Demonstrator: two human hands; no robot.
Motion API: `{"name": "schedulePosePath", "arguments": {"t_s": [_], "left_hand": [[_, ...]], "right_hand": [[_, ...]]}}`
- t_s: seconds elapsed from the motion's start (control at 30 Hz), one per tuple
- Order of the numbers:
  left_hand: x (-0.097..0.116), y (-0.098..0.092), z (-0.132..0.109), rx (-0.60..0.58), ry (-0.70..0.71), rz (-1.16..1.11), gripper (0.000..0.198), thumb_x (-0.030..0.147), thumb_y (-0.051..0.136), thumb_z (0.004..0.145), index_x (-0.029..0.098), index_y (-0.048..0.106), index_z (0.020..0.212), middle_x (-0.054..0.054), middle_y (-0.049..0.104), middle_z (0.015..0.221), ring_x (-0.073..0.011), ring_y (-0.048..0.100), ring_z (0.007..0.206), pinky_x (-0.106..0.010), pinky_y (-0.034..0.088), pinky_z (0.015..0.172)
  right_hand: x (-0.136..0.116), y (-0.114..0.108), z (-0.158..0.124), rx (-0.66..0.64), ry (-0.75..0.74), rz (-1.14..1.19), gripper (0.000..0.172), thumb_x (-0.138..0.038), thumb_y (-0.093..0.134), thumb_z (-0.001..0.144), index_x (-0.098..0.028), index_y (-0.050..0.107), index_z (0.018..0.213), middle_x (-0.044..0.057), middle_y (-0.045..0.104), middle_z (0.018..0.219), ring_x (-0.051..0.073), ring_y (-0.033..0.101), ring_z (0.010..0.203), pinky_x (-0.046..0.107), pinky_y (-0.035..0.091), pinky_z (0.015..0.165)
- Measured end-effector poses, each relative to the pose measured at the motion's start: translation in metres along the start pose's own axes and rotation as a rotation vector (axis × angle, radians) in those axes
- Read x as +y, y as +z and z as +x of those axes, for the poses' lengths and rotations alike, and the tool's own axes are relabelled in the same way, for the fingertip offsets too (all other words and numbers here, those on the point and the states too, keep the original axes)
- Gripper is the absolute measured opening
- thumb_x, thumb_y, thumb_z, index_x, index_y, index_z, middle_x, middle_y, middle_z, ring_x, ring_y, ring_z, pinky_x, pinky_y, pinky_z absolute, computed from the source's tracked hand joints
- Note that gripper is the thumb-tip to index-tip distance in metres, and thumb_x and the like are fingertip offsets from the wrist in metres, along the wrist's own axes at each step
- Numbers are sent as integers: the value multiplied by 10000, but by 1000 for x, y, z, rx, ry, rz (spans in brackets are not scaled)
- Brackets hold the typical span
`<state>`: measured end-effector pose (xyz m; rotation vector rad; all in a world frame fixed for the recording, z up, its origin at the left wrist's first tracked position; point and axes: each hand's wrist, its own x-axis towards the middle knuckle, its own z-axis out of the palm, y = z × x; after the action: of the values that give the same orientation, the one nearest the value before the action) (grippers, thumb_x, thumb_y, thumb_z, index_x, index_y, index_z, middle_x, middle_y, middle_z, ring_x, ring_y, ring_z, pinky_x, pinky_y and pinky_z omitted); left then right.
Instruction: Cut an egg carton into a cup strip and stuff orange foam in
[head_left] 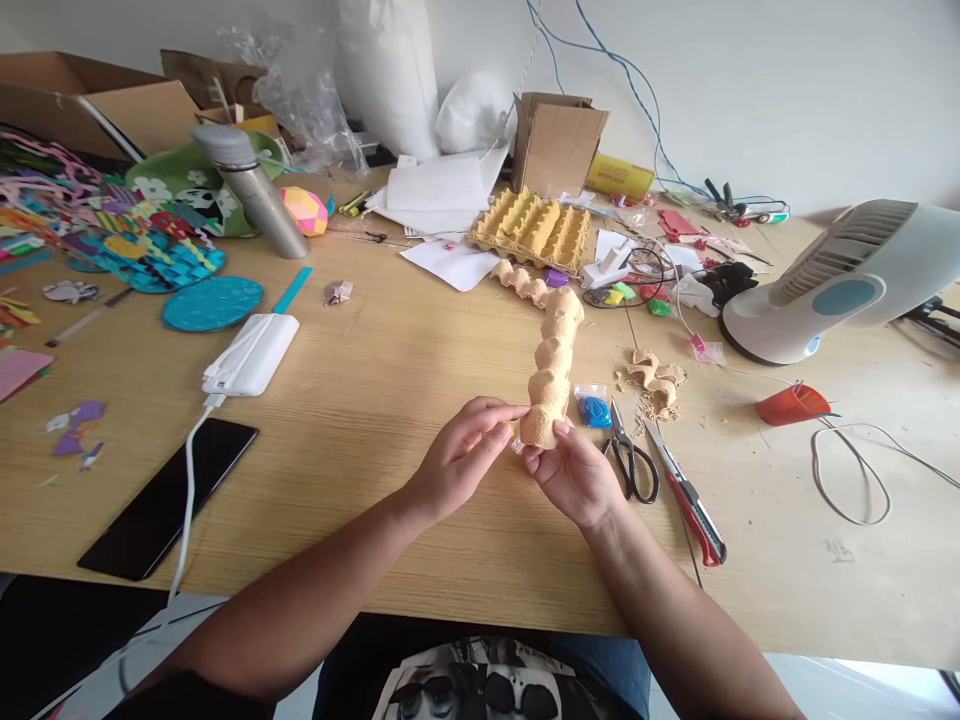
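A strip of tan egg-carton cups [553,350] stretches away from me over the wooden table [375,400]. My right hand [574,475] grips its near end from below, fingers curled around the last cup. My left hand [465,450] meets the same end from the left, fingertips pinched against it, and a small clear bit shows between the fingers. Just right of the strip lie a small bag with a blue piece [595,408], black-handled scissors [630,455] and a red-handled utility knife [688,495].
A full egg tray [532,228] and a cardboard box [555,140] stand behind. Carton scraps [656,375], an orange cup [793,405] and a white fan [832,285] are to the right. A phone [169,495], power bank [251,355], metal bottle [251,190] and colourful paper crafts [142,245] fill the left.
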<state>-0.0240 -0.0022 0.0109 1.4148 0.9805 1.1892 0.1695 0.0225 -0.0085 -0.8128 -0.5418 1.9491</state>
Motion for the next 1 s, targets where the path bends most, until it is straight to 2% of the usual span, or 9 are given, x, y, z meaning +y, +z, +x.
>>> {"name": "schedulePosePath", "arguments": {"t_s": [0.23, 0.43, 0.67, 1.0], "left_hand": [[0, 7, -2, 49, 137, 76, 354, 399, 671, 1017, 218, 781, 1301, -110, 679, 1181, -217, 660, 1085, -341, 564, 944], [-9, 12, 1, 123, 113, 26, 334, 408, 787, 936, 198, 785, 1196, -95, 683, 1112, -196, 653, 999, -335, 571, 898], [-15, 15, 1, 168, 111, -5, 245, 385, 823, 903, 200, 731, 1034, -60, 684, 1013, -191, 675, 953, -329, 583, 855], [-18, 17, -1, 179, 132, -21, 227, 349, 821, 904, 208, 719, 1050, -53, 667, 1018, -190, 677, 967, -331, 599, 867]], "right_hand": [[2, 3, -2, -3, -25, -13, 324, -374, 871, 802, -295, 665, 1039, -23, 728, 1005, 153, 669, 863, 266, 592, 763], [7, 9, -3, 19, -60, -39, 289, -386, 849, 797, -293, 676, 1009, -8, 728, 1043, 186, 666, 946, 310, 584, 854], [12, 13, -5, -61, -46, 48, 251, -337, 875, 798, -268, 733, 992, -15, 770, 1031, 169, 678, 963, 286, 562, 905], [13, 15, -6, -87, -45, 119, 221, -291, 897, 800, -261, 769, 979, -31, 806, 1014, 141, 706, 938, 255, 572, 896]]}}
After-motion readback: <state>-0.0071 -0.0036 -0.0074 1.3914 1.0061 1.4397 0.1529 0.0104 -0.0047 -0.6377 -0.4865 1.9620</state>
